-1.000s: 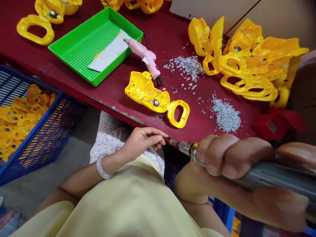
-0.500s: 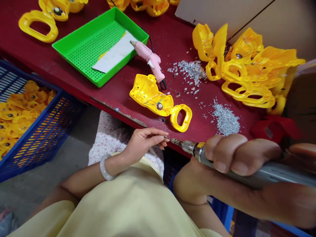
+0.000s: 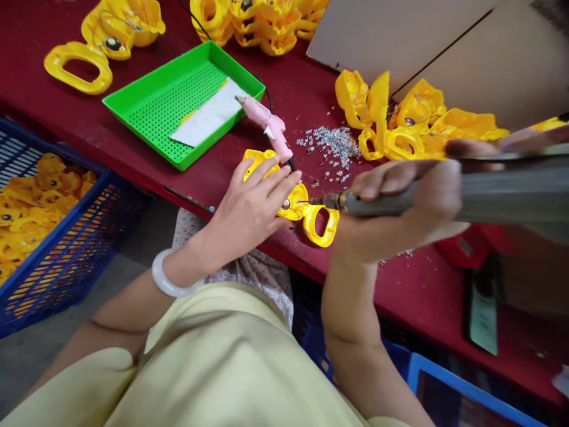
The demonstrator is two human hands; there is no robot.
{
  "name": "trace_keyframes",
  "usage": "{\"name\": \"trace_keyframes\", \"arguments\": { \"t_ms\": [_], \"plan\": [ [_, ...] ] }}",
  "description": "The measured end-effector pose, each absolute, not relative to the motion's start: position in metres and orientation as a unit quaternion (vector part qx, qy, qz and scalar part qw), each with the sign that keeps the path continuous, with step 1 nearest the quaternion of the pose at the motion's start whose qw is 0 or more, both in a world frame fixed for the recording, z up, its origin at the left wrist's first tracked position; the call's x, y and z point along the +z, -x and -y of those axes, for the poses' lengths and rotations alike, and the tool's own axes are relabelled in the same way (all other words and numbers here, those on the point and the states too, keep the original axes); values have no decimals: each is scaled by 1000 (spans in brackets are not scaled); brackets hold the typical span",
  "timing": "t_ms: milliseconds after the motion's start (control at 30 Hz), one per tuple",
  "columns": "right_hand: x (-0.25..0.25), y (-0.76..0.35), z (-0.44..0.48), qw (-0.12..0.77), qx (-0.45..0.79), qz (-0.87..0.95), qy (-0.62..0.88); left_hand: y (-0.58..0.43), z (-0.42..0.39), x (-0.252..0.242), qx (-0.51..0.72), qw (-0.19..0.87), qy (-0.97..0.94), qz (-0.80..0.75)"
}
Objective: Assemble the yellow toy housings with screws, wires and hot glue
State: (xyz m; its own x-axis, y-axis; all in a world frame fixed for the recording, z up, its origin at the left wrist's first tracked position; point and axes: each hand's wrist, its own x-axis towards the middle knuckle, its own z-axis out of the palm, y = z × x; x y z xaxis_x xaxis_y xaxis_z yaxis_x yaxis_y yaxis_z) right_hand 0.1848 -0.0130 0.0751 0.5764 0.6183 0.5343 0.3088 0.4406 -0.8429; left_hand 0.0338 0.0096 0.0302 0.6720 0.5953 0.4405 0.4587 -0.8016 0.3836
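Observation:
My right hand (image 3: 404,201) grips a grey electric screwdriver (image 3: 502,193), held almost level. The bit points left, its thin tip at the yellow plastic shell (image 3: 300,196); whether a screw sits on it is too small to tell. My left hand (image 3: 253,207) lies across this shell, fingers over the far side and thumb at the near side, covering its middle. A small round metal-centred part (image 3: 285,204) shows inside the shell beside my fingers. The shell's ring-shaped end (image 3: 322,226) rests near the table edge, under the front of the screwdriver.
A pink glue gun (image 3: 269,127) leans against a green tray (image 3: 146,133) holding a white card. Loose silver screws (image 3: 333,145) lie beyond the shell. More yellow shells (image 3: 418,107) stand at the back right; a blue crate (image 3: 66,237) of yellow parts is at the left.
My left hand has left the screwdriver tip and moved up onto the shell. My right hand has brought the screwdriver up and forward, its bit now at the shell.

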Motion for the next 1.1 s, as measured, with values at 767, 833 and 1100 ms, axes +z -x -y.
{"name": "trace_keyframes", "arguments": {
  "t_ms": [767,833,1100],
  "plan": [
    [42,-183,-20,799,73,421,423,-45,-29,12,206,126,-929,-280],
    [42,-184,-20,798,65,434,413,-45,-29,11,204,130,-929,-281],
    [39,-184,-21,771,52,447,451,-46,-29,8,198,128,-930,-283]
  ]
}}
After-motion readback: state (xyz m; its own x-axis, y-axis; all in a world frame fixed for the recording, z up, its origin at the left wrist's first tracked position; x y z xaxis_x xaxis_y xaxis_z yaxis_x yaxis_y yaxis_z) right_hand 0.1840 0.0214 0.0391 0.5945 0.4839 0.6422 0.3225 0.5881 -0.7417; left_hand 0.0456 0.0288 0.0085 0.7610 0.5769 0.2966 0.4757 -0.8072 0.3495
